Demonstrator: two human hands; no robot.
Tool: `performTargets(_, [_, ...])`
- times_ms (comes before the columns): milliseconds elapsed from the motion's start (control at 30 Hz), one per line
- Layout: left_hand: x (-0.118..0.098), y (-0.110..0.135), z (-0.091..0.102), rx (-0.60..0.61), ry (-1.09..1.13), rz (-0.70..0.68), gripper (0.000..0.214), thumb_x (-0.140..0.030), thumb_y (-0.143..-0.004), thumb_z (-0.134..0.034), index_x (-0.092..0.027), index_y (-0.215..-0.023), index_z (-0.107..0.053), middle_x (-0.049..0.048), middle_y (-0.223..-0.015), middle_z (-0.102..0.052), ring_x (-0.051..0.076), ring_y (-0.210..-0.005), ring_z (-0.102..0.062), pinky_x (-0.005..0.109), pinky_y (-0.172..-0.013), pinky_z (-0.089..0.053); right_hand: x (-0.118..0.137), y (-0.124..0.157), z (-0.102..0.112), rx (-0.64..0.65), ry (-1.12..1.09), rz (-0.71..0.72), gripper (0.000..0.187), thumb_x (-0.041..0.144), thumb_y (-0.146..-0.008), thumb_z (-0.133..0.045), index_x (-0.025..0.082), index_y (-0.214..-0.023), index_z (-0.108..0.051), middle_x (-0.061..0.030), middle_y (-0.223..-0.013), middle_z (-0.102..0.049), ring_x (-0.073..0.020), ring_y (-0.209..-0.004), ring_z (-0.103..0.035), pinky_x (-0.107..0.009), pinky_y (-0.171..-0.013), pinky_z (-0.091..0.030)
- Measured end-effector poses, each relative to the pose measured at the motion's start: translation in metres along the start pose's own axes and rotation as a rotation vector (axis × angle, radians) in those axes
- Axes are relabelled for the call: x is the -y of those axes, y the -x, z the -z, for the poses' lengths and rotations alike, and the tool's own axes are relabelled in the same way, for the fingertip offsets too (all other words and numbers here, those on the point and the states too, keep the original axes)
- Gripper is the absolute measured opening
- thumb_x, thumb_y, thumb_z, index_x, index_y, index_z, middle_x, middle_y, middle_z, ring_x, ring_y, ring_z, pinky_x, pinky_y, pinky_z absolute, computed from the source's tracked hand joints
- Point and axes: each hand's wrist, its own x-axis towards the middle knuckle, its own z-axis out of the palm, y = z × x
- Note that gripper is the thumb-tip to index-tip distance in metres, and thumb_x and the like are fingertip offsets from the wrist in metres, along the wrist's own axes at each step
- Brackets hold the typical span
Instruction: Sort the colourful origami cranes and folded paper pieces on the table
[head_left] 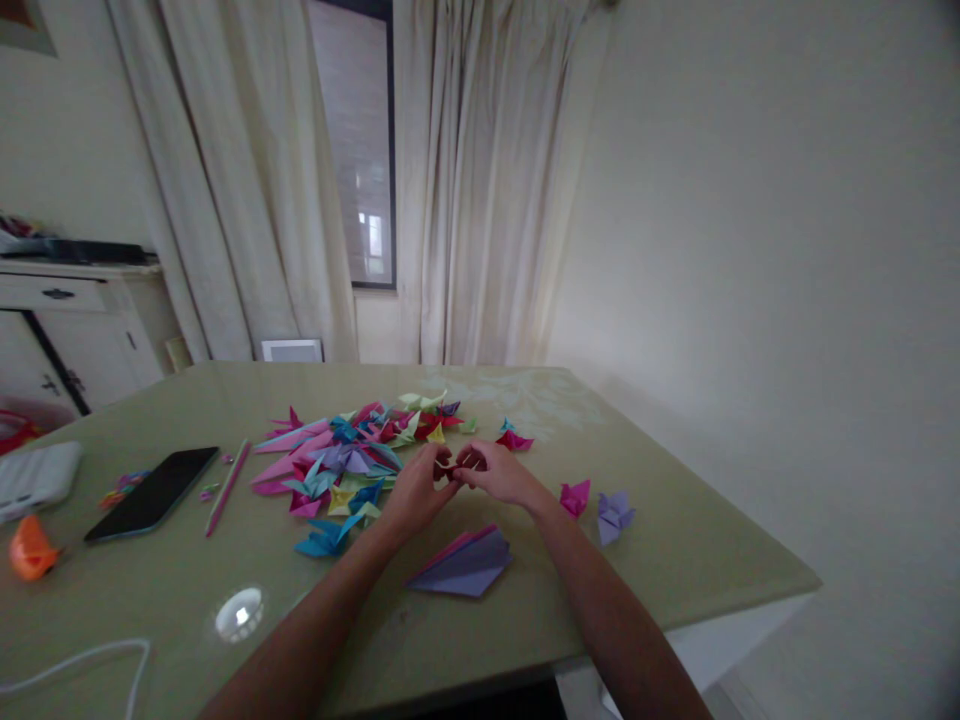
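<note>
Cream curtains (502, 200) hang beyond the desk (660, 520); forearms (345, 595) converging, left hand (417, 488) and right hand (496, 472) meet, each grip pinched on a small, half-hidden dark piece (451, 469).

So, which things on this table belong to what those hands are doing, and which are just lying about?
Likely part of the job:
small dark piece at the fingertips of the left hand and right hand, too small to identify
purple folded paper
heap of coloured paper folds

Probably just lying about:
black tablet
pink pen-like stick
orange object
white cable
</note>
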Motion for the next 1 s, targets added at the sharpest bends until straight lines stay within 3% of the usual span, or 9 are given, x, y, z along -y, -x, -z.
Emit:
performTargets(100, [-0.001, 0.001, 0.004, 0.017, -0.211, -0.025, 0.029, -0.034, -0.098, -0.060, -0.020, -0.123, -0.058, 0.0119, -0.120, -0.067, 0.025, -0.101, -0.068, 0.037, -0.089, -0.053, -0.012, 0.006, 0.005, -0.155, 0.119, -0.049, 0.011, 0.026, -0.094, -0.070, 0.017, -0.099, -0.068, -0.0053, -0.088, -0.076, -0.0178, -0.078, -0.072, -0.026, -0.069, -0.052])
performTargets(200, [0.001, 0.004, 0.009, 0.084, -0.531, 0.001, 0.023, -0.025, -0.101, -0.051, -0.020, -0.117, -0.066, 0.0158, -0.116, -0.069, 0.032, -0.114, -0.062, 0.044, -0.099, -0.048, -0.019, 0.007, 0.012, -0.281, 0.410, -0.161, 0.010, 0.024, -0.098, -0.064, 0.017, -0.104, -0.068, -0.0082, -0.096, -0.076, -0.0207, -0.090, -0.073, -0.030, -0.080, -0.052])
performTargets(300, [0.007, 0.007, 0.010, 0.200, -0.695, 0.012, 0.032, -0.010, -0.096, -0.046, -0.016, -0.115, -0.070, 0.0189, -0.118, -0.070, 0.034, -0.115, -0.061, 0.046, -0.097, -0.049, -0.020, 0.005, 0.014, -0.318, 0.701, -0.278, 0.017, 0.023, -0.101, -0.058, 0.017, -0.115, -0.067, -0.0137, -0.116, -0.070, -0.0245, -0.103, -0.071, -0.033, -0.086, -0.051])
performTargets(400, [0.012, 0.004, 0.006, 0.247, -0.767, -0.013, 0.050, 0.001, -0.090, -0.042, -0.014, -0.132, -0.065, 0.0212, -0.142, -0.061, 0.035, -0.126, -0.057, 0.048, -0.099, -0.051, -0.018, 0.005, 0.013, -0.315, 0.819, -0.328, 0.022, 0.023, -0.104, -0.053, 0.018, -0.122, -0.063, -0.0161, -0.129, -0.062, -0.0258, -0.107, -0.069, -0.034, -0.086, -0.052])
performTargets(533, [0.014, -0.017, -0.005, 0.267, -0.777, 0.004, 0.059, 0.001, -0.091, -0.041, -0.014, -0.145, -0.057, 0.0229, -0.158, -0.048, 0.037, -0.138, -0.050, 0.051, -0.104, -0.050, -0.018, 0.005, 0.009, -0.293, 0.837, -0.293, 0.021, 0.019, -0.103, -0.052, 0.017, -0.119, -0.065, -0.0149, -0.124, -0.063, -0.0258, -0.109, -0.067, -0.034, -0.087, -0.052])
performTargets(667, [0.013, -0.040, -0.013, 0.317, -0.707, 0.071, 0.057, 0.000, -0.093, -0.038, -0.015, -0.145, -0.055, 0.0246, -0.160, -0.043, 0.039, -0.132, -0.054, 0.052, -0.100, -0.052, -0.025, 0.002, 0.004, -0.254, 0.857, -0.226, 0.019, 0.017, -0.101, -0.054, 0.017, -0.114, -0.068, -0.0140, -0.120, -0.065, -0.0270, -0.110, -0.067, -0.034, -0.085, -0.053])
performTargets(867, [0.016, -0.045, -0.019, 0.347, -0.584, 0.024, 0.037, -0.001, -0.093, -0.040, -0.016, -0.117, -0.064, 0.0192, -0.130, -0.059, 0.029, -0.111, -0.063, 0.044, -0.097, -0.050, -0.029, 0.000, 0.004, -0.318, 0.833, -0.273, 0.026, 0.011, -0.101, -0.048, 0.015, -0.114, -0.070, -0.0170, -0.121, -0.066, -0.0275, -0.109, -0.067, -0.035, -0.087, -0.052])
performTargets(1000, [0.013, -0.041, -0.032, 0.361, -0.453, -0.038, 0.024, -0.003, -0.092, -0.045, -0.019, -0.101, -0.061, 0.0092, -0.107, -0.063, 0.021, -0.101, -0.065, 0.035, -0.095, -0.050, -0.026, -0.001, 0.003, -0.331, 0.712, -0.139, 0.027, 0.014, -0.101, -0.050, 0.017, -0.120, -0.068, -0.0130, -0.120, -0.067, -0.0239, -0.112, -0.065, -0.032, -0.095, -0.049])
